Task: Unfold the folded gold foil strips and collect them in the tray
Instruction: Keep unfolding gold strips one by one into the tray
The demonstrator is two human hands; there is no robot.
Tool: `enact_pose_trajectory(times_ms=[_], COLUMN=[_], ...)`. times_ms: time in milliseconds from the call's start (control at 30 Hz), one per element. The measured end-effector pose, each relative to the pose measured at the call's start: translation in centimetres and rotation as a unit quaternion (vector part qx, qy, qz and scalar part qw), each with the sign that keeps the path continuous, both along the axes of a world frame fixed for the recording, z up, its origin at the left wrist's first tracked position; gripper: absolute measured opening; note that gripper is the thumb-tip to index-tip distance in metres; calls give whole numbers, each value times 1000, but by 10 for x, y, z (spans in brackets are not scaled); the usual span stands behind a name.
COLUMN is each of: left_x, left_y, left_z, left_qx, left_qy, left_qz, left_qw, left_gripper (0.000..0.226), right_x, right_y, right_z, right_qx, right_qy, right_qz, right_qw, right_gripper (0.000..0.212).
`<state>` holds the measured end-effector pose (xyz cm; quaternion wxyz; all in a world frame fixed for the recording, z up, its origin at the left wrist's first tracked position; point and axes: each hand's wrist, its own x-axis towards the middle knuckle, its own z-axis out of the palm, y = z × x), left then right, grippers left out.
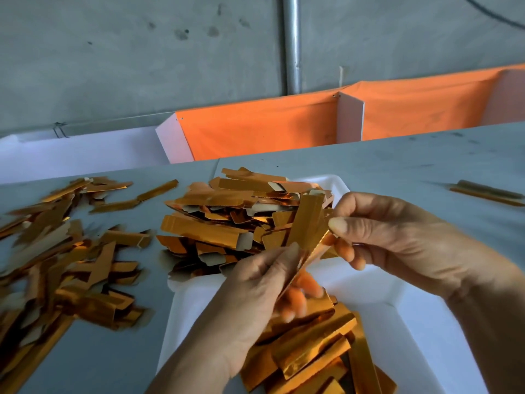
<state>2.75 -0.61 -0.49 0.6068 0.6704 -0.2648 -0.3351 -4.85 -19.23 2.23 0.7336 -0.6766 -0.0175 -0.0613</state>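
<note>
Both hands hold one gold strip (305,223) above the white tray (369,282) — the left hand (255,288) pinches its lower end, the right hand (377,231) pinches its upper part between thumb and fingers. More strips lie piled in the tray (235,211) and near its front (312,354) — a loose heap (56,251) lies on the grey desk (397,160) at left
</note>
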Motion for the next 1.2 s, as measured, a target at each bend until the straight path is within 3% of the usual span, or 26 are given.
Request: enact_pose_trajectory(times_ms=[100, 200, 400, 567, 767, 900, 1067, 1200], left_x=[0, -3, -5, -5, -7, -7, -8, -10], left_y=[-1, -2, -1, -3, -3, -4, -6, -8], left_z=[-4, -3, -3, -8, -7, -7, -7, -3], left_qx=[54, 25, 46, 86, 67, 70, 147, 195], left_qy=[-243, -347, -366, -392, -469, -514, -576, -597], left_qz=[55, 66, 69, 76, 62, 44, 10, -6], left_qw=[967, 935, 927, 913, 879, 854, 804, 778], left_gripper=[54, 60, 61, 64, 68, 68, 74, 72], right_x=[1, 4, 4, -1, -4, -6, -4, 1], right_y=[2, 6, 4, 7, 5, 2, -3, -2], right_z=[-1, -4, -5, 0, 5, 6, 2, -8], right_qx=[-89, -183, -262, -132, -8, 9, -27, 4], right_qy=[20, 49, 66, 83, 115, 128, 165, 184], right_qz=[-56, -104, -176, -98, -34, -9, 32, 64], right_qw=[994, 976, 947, 983, 993, 992, 985, 981], right_gripper=[17, 19, 22, 22, 19, 18, 4, 9])
